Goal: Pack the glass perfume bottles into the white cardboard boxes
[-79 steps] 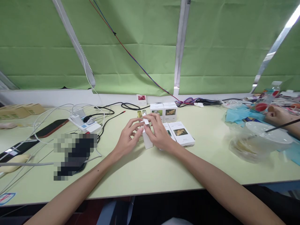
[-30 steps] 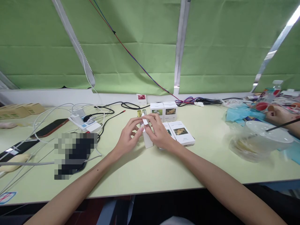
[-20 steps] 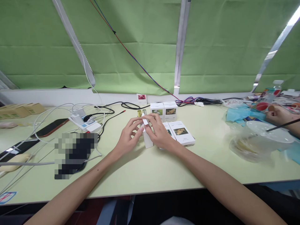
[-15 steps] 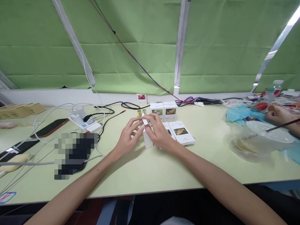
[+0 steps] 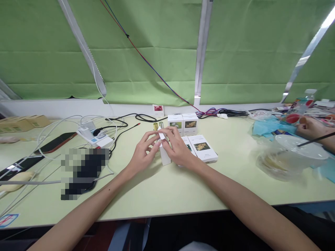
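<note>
A small white carton [image 5: 164, 156] stands upright on the pale green table [image 5: 167, 188], held from both sides. My left hand [image 5: 142, 151] pinches its top flap from the left, fingers closed on it. My right hand [image 5: 178, 148] wraps round the carton's right side, its fingertips on the flap. Just behind the carton stand two small bottles with gold caps [image 5: 157, 126]. To the right lie flat white boxes with flower pictures [image 5: 202, 148], and two like boxes stand upright [image 5: 183, 123] behind them.
At the left are a power strip with white chargers [image 5: 91, 136], tangled cables, dark phones [image 5: 56, 143] and a blurred dark item [image 5: 83, 170]. At the right a clear plastic bowl [image 5: 290, 157], blue cloth and another person's hand [image 5: 311, 129] sit. Green blinds back the table.
Hardly anything differs: both hands stay on the white carton, with only slight finger shifts at its top flap.
</note>
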A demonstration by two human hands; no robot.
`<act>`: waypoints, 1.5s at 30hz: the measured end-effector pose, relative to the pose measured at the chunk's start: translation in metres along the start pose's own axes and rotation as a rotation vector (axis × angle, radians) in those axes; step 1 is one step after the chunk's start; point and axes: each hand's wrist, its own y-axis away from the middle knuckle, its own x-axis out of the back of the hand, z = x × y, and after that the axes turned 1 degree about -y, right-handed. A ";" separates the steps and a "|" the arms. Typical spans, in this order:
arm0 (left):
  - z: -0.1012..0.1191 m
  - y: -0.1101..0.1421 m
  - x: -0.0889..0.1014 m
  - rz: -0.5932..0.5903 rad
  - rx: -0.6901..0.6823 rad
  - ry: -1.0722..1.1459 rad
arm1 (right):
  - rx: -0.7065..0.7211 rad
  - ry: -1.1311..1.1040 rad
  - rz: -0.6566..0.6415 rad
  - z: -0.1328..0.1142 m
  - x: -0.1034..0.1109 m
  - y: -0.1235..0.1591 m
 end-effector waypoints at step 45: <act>-0.007 0.003 -0.003 0.052 0.053 0.076 | -0.014 0.011 -0.066 -0.007 0.003 0.001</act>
